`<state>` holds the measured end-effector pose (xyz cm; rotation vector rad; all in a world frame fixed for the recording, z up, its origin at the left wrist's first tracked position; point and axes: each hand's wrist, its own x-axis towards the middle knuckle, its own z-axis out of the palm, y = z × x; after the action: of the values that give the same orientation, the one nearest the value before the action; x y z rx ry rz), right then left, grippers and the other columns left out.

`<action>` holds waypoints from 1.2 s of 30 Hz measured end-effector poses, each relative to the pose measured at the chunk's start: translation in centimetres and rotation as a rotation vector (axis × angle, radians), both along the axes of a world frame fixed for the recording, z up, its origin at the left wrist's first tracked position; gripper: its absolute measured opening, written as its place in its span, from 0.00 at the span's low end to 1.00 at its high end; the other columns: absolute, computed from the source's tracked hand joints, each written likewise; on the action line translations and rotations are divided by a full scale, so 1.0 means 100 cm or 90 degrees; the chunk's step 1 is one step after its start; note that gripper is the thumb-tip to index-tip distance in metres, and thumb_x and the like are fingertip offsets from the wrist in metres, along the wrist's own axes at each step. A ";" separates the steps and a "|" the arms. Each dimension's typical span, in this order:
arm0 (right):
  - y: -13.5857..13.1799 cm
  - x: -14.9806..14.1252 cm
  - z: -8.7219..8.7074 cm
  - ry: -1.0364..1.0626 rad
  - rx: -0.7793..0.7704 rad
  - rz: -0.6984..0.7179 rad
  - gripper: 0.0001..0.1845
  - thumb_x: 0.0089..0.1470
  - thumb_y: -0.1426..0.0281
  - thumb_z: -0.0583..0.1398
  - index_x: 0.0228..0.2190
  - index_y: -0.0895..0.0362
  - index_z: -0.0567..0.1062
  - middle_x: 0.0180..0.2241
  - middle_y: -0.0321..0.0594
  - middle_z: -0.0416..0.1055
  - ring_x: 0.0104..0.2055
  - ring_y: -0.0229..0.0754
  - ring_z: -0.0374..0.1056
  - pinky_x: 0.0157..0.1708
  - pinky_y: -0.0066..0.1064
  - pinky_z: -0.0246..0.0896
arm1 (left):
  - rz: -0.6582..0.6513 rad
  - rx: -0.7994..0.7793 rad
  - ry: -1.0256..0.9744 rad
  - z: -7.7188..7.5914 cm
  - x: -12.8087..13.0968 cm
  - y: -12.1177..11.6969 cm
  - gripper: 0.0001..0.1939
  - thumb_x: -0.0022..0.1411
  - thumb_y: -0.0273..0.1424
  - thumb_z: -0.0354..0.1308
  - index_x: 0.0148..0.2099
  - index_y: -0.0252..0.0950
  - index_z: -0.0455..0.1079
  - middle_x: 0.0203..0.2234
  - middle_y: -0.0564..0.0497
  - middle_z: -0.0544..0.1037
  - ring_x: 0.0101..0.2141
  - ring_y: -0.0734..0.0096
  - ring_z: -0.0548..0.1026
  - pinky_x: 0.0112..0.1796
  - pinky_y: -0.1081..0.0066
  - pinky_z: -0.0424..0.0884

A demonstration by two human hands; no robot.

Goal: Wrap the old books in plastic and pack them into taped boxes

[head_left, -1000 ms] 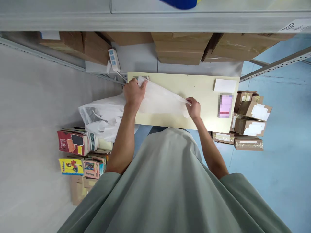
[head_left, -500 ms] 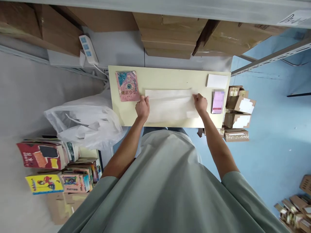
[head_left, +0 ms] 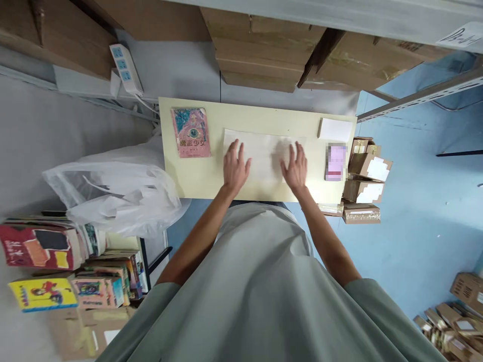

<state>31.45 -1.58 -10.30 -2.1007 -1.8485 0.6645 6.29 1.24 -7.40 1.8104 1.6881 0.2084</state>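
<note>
A white sheet of paper [head_left: 262, 153] lies across the middle of the pale yellow table [head_left: 264, 192]. My left hand [head_left: 236, 168] is over the sheet's left part, fingers stretched and spread. Toward the sheet's right end, my right hand [head_left: 295, 168] is likewise open, palm down with fingers apart. Neither hand grips anything; whether both palms press on the paper I cannot tell. Left of the sheet lies a worn pink book [head_left: 191, 133] with a picture cover. To the right are a phone [head_left: 335, 162] with a blurred screen and a white stack or box [head_left: 335, 129].
Cardboard boxes [head_left: 260, 55] stand on the shelf behind the table, beside a power strip [head_left: 126, 69]. A clear plastic bag [head_left: 121, 186] bulges at the table's left side. Stacked books [head_left: 41, 246] lie lower left, and small cartons [head_left: 364, 183] sit right of the table.
Both hands have let go of the paper's side edges and moved inward over it, fingers now spread. The sheet lies flatter. The whole view has shifted slightly.
</note>
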 end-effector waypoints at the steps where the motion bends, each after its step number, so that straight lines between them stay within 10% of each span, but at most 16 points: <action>1: 0.001 -0.013 -0.002 0.018 -0.023 0.046 0.39 0.78 0.51 0.50 0.77 0.62 0.60 0.81 0.61 0.52 0.85 0.60 0.44 0.79 0.63 0.49 | -0.046 -0.003 -0.012 -0.005 0.011 -0.001 0.39 0.82 0.48 0.45 0.83 0.30 0.53 0.83 0.32 0.50 0.83 0.41 0.45 0.78 0.41 0.47; 7: 0.016 -0.054 -0.030 0.007 -0.066 0.089 0.42 0.78 0.47 0.49 0.79 0.60 0.58 0.83 0.55 0.47 0.87 0.54 0.37 0.83 0.58 0.37 | -0.137 -0.025 -0.018 -0.041 0.029 0.018 0.43 0.80 0.55 0.46 0.84 0.34 0.54 0.85 0.39 0.43 0.83 0.43 0.36 0.79 0.38 0.35; 23: -0.007 0.043 -0.027 -0.110 -0.078 0.114 0.50 0.74 0.44 0.55 0.80 0.64 0.54 0.84 0.62 0.39 0.87 0.63 0.34 0.81 0.66 0.38 | -0.102 -0.032 0.040 -0.038 -0.037 0.011 0.49 0.77 0.55 0.53 0.84 0.29 0.50 0.84 0.34 0.43 0.83 0.43 0.36 0.79 0.43 0.37; 29: -0.022 0.041 -0.013 -0.154 -0.033 0.089 0.51 0.74 0.43 0.53 0.81 0.62 0.52 0.84 0.59 0.41 0.86 0.67 0.34 0.81 0.68 0.35 | 0.231 0.041 0.121 -0.023 -0.093 0.026 0.42 0.80 0.48 0.52 0.82 0.26 0.50 0.81 0.27 0.52 0.81 0.40 0.49 0.79 0.47 0.44; 36: -0.050 0.008 0.003 -0.153 0.011 0.052 0.50 0.76 0.42 0.48 0.82 0.60 0.47 0.83 0.59 0.46 0.85 0.65 0.41 0.81 0.70 0.35 | 0.496 -0.096 0.124 -0.039 -0.175 0.080 0.34 0.59 0.37 0.80 0.57 0.26 0.66 0.63 0.25 0.74 0.67 0.36 0.68 0.68 0.45 0.63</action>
<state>32.24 -6.53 -9.99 -2.1864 -2.0668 0.4270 -11.24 9.25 -11.29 1.0127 2.4108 0.2248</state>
